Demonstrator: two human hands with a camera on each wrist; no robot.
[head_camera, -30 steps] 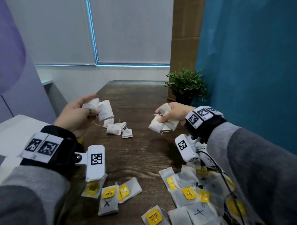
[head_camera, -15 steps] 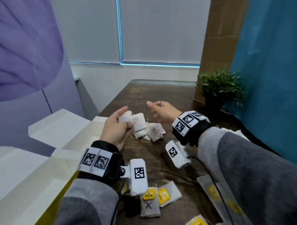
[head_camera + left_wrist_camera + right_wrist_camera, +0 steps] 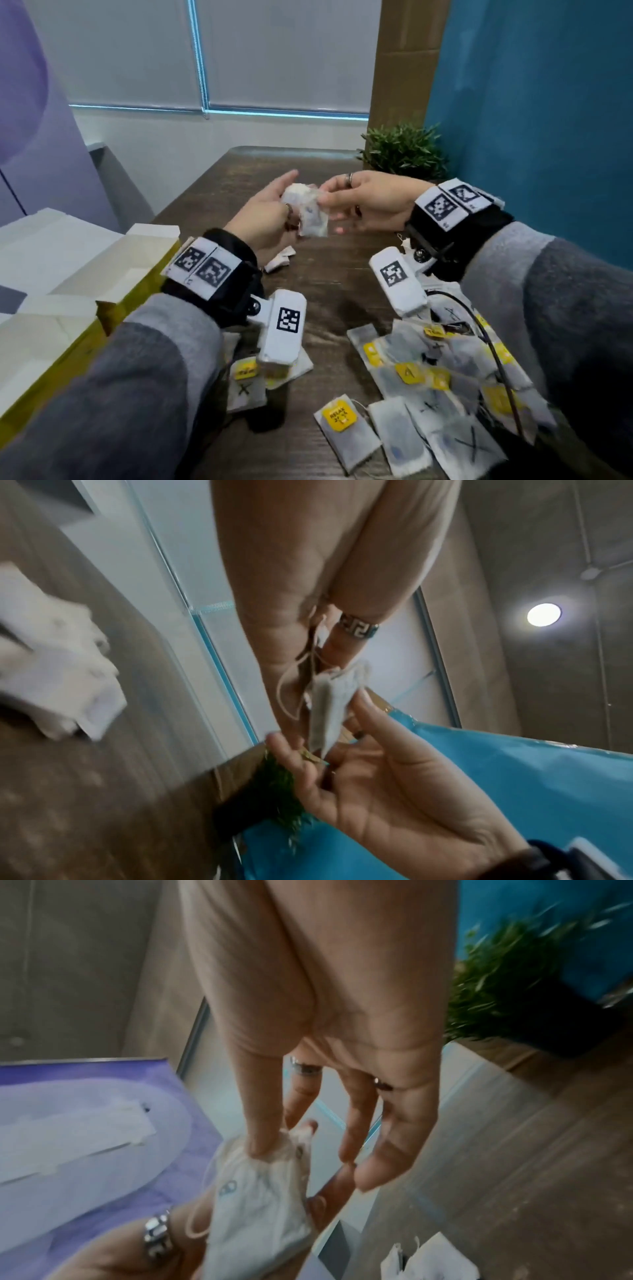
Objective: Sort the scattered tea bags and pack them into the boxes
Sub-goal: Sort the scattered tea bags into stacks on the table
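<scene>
Head view: left hand (image 3: 267, 219) gripped small white paper tea bags (image 3: 310, 214); right hand (image 3: 370, 202) pinched top bag. Advisable: peel one only, mind strings.

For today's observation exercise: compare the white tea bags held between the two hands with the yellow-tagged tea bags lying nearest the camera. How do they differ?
The held tea bags carry no yellow tag; the yellow-tagged tea bags do. The held ones are bunched, pinched by left hand and right hand above the table; the tagged ones lie flat on it. Both are pale paper bags.
</scene>
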